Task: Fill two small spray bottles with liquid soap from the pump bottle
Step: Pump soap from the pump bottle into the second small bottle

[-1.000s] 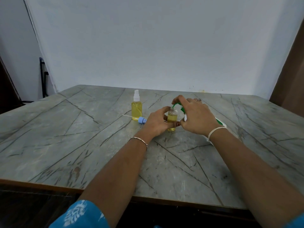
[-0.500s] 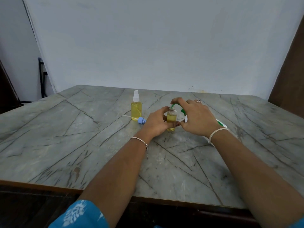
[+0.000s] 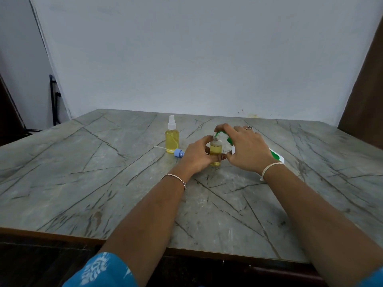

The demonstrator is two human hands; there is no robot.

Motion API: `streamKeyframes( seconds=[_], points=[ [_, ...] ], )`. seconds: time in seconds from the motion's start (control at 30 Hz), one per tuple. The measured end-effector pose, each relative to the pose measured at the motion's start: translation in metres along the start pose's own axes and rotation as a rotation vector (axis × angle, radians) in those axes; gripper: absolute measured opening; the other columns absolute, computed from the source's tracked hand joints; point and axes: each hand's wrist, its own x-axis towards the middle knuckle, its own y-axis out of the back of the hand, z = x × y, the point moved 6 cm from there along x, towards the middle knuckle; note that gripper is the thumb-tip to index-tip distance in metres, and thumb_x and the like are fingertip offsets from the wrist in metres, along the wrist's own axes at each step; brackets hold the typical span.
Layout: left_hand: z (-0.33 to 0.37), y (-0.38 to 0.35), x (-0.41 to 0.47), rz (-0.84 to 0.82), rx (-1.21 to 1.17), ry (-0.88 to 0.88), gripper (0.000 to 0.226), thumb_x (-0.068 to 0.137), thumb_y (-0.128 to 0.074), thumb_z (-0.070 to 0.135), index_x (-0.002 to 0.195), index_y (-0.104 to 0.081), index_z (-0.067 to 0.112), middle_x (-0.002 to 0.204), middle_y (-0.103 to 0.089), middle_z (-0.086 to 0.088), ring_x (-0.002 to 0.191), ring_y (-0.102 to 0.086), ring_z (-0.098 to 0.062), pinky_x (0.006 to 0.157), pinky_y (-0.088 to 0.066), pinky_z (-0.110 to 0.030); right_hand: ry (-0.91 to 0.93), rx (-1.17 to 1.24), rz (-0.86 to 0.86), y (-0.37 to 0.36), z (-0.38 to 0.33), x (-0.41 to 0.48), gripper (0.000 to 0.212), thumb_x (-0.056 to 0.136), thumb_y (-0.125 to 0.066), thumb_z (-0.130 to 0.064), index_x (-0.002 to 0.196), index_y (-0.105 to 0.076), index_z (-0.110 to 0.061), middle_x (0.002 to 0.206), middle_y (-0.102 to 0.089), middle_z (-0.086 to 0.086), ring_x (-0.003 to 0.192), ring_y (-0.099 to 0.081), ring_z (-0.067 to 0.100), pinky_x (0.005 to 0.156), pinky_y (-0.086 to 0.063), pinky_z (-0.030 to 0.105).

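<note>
Our left hand [image 3: 196,156] grips the uncapped spray bottle [image 3: 216,148]; our right hand [image 3: 246,150] apparently curls round the pump bottle [image 3: 276,157].

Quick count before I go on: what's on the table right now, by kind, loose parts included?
Small spray bottles: 2 (capped spray bottle, open spray bottle)
Pump bottles: 1 (pump bottle)
Loose spray caps: 1 (blue spray cap)
Total: 4

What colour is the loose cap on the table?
Light blue plastic spray cap, seen in the head view.
</note>
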Motion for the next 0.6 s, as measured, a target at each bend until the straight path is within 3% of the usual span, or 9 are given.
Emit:
streamKeyframes(
  seconds=[0.13,0.23,0.6],
  points=[
    [-0.0001,0.0003,-0.0001,0.002,-0.006,-0.003,0.064,0.078,-0.077,0.036,0.133,-0.049,0.021,0.104,-0.066,0.000,0.094,-0.062,-0.016,0.085,-0.047,-0.026,0.007,0.010,-0.001,-0.0010,0.0015,-0.0009,0.067,0.077,-0.064,-0.026,0.135,-0.033,-0.040,0.095,-0.056,0.000,0.097,-0.052,0.026,0.085,-0.049,0.044],
    [0.0010,0.0002,-0.0003,-0.002,0.010,-0.009,0.067,0.079,-0.076,0.036,0.136,-0.047,0.020,0.113,-0.066,-0.006,0.094,-0.060,-0.015,0.081,-0.043,-0.024,0.000,0.023,-0.016,-0.0021,0.0029,0.0008,0.065,0.076,-0.064,-0.025,0.132,-0.034,-0.039,0.094,-0.057,0.000,0.095,-0.053,0.026,0.084,-0.050,0.044],
    [-0.0008,-0.0010,0.0001,-0.006,0.020,-0.006,0.071,0.079,-0.076,0.037,0.139,-0.044,0.019,0.121,-0.065,-0.009,0.105,-0.062,-0.022,0.091,-0.047,-0.031,-0.001,0.025,0.018,-0.0042,0.0035,0.0053,0.059,0.073,-0.064,-0.022,0.124,-0.037,-0.034,0.099,-0.061,0.001,0.092,-0.054,0.026,0.082,-0.051,0.045]
  ],
)
